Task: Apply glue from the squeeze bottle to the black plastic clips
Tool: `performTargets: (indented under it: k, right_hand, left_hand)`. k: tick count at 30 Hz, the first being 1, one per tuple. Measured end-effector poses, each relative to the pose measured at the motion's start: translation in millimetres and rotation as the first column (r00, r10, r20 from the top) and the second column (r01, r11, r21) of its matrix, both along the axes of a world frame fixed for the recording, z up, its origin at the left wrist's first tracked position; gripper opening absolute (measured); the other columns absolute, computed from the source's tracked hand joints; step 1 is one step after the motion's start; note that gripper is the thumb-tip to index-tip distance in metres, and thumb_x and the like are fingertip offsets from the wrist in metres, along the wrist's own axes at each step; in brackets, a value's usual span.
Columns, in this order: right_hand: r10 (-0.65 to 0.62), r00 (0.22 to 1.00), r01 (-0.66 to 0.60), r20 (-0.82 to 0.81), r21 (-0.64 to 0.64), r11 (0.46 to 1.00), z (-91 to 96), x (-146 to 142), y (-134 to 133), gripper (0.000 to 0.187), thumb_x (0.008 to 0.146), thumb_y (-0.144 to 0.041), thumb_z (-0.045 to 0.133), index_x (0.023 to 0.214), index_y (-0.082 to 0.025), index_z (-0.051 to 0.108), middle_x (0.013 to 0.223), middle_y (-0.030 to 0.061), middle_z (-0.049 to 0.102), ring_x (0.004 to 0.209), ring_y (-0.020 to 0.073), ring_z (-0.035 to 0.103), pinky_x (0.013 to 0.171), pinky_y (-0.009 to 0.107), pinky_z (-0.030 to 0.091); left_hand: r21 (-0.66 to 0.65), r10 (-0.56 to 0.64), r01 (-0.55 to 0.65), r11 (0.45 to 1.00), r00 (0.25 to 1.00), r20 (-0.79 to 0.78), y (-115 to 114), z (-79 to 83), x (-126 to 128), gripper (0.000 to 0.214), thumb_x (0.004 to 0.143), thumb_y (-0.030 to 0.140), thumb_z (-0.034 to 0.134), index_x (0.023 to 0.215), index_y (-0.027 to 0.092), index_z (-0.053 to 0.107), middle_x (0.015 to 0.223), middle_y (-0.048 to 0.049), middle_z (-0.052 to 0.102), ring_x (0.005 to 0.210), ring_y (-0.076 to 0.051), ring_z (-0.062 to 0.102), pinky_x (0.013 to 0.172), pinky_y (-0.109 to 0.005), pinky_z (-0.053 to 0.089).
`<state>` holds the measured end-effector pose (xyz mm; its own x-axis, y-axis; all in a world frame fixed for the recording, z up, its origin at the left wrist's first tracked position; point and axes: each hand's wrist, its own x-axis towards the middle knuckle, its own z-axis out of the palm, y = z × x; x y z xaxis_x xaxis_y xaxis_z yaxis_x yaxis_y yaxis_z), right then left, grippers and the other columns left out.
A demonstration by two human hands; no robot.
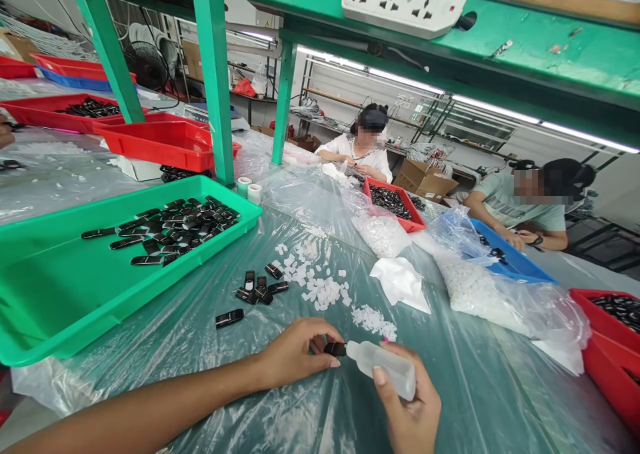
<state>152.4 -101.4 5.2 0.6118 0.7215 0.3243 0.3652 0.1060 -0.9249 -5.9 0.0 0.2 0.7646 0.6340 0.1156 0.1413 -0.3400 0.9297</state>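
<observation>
Pinching a small black casing [334, 349] over a table [280, 421] sheeted in clear plastic [500, 387], a worker's left hand [300, 354] meets a translucent squeeze bottle [385, 366] clasped in the closed grip of the right hand [413, 401], its nozzle at the casing's end. Loose casings [263, 297], white chips [325, 293] and a green tray [75, 294] lie beyond. Across the table, 2 co-workers [377, 164] bend near a red tray [416, 225] and a blue tray [530, 265]; a green frame [214, 74] carries 1 white power strip [403, 15], with strip lights [407, 81] glowing behind.
</observation>
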Motion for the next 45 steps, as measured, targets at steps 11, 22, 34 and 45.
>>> performTargets:
  k: [11,22,34,45]
  right_hand:
    - [0.025,0.999,-0.027,-0.046,-0.033,0.999,2.8,2,1,0.032,0.067,-0.046,0.067,0.082,-0.018,0.063,0.078,0.0049,0.061,0.063,0.0170,0.057,0.052,0.025,0.045]
    - [0.022,0.991,-0.029,-0.135,-0.057,0.998,3.9,0,1,0.035,0.066,-0.047,0.067,0.084,-0.018,0.062,0.085,0.0065,0.060,0.071,0.0187,0.055,0.057,0.025,0.046]
    - [0.048,0.967,-0.080,-0.249,-0.122,0.989,9.0,-1,1,0.037,0.064,-0.050,0.068,0.085,-0.020,0.061,0.076,0.0031,0.057,0.061,0.0150,0.052,0.050,0.023,0.042]
    - [0.087,0.942,-0.122,-0.323,-0.090,0.988,3.2,9,3,0.036,0.069,-0.051,0.064,0.085,-0.019,0.059,0.061,-0.0011,0.052,0.048,0.0099,0.039,0.046,0.022,0.032]
  left_hand:
    - [0.013,0.009,-0.009,1.000,1.000,0.007,0,-3.6,1,0.022,0.079,0.031,0.062,0.098,0.019,0.064,0.095,-0.0047,0.063,0.079,-0.016,0.059,0.068,-0.023,0.046]
    - [-0.046,-0.008,0.011,0.999,0.999,0.049,1,-3.0,1,0.022,0.079,0.027,0.063,0.099,0.019,0.064,0.097,-0.0045,0.063,0.080,-0.016,0.059,0.069,-0.024,0.047]
    - [-0.012,-0.075,0.075,0.997,0.997,0.031,1,1.7,0,0.026,0.086,0.024,0.053,0.109,0.022,0.065,0.095,-0.0062,0.064,0.081,-0.017,0.059,0.064,-0.022,0.044]
    - [-0.151,-0.136,0.148,0.977,0.987,0.085,0,-1.6,2,0.029,0.089,0.027,0.049,0.113,0.018,0.062,0.099,-0.0089,0.066,0.087,-0.020,0.060,0.072,-0.026,0.046]
